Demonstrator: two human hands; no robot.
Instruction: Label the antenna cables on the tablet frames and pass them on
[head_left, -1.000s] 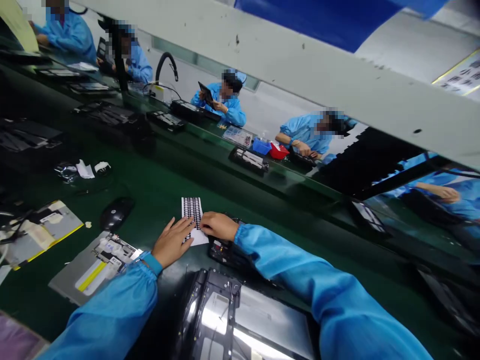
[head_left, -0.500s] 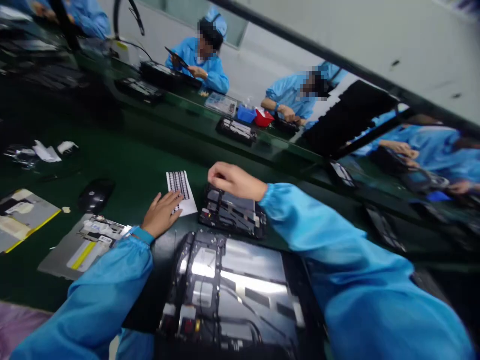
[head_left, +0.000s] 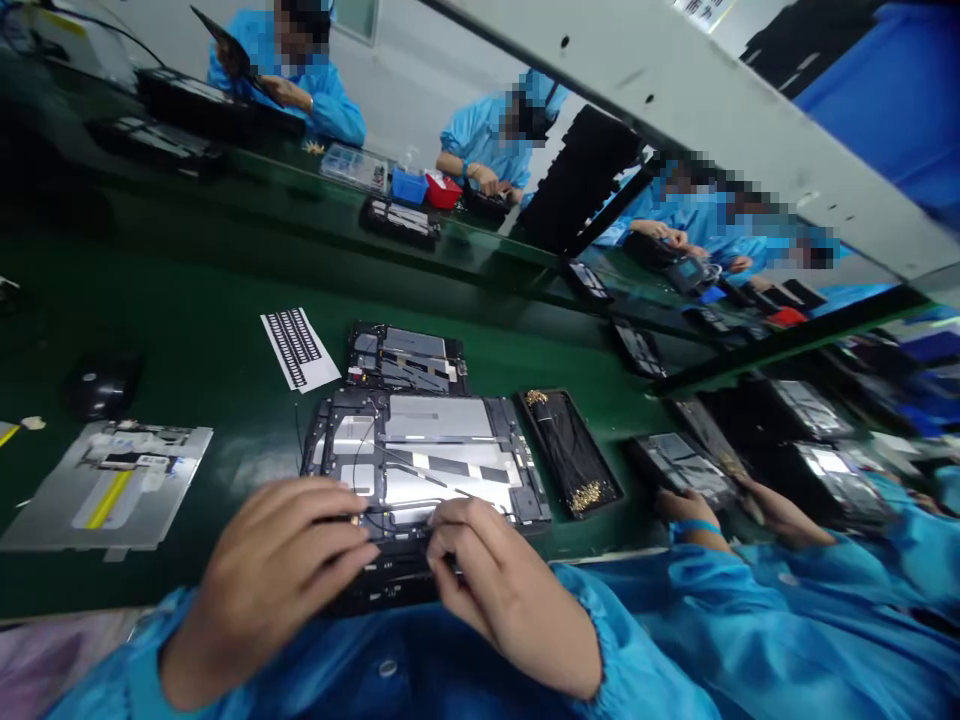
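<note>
In front of me lies an opened tablet housing (head_left: 442, 415) with a black frame, silver plates and thin dark cables, above more black parts at the bench edge. My left hand (head_left: 285, 560) hovers at its near left corner, fingers stretched and slightly apart, holding nothing visible. My right hand (head_left: 506, 590) is over the near edge, thumb and fingers pinched together; whatever lies between the fingertips is hidden. Just behind sits a second opened tablet housing (head_left: 409, 358). A white sheet with rows of black labels (head_left: 304, 350) lies left of it.
A black tray of cables with gold ends (head_left: 570, 450) stands to the right. On the left are a computer mouse (head_left: 101, 385) and a metal plate with yellow tape (head_left: 169, 500). A co-worker's hands (head_left: 690, 508) hold a device at right. A shelf beam (head_left: 675, 110) crosses above.
My left hand has left the label sheet and my right hand has left the rear housing. Both are now at the near housing's front edge. The view has swung right.
</note>
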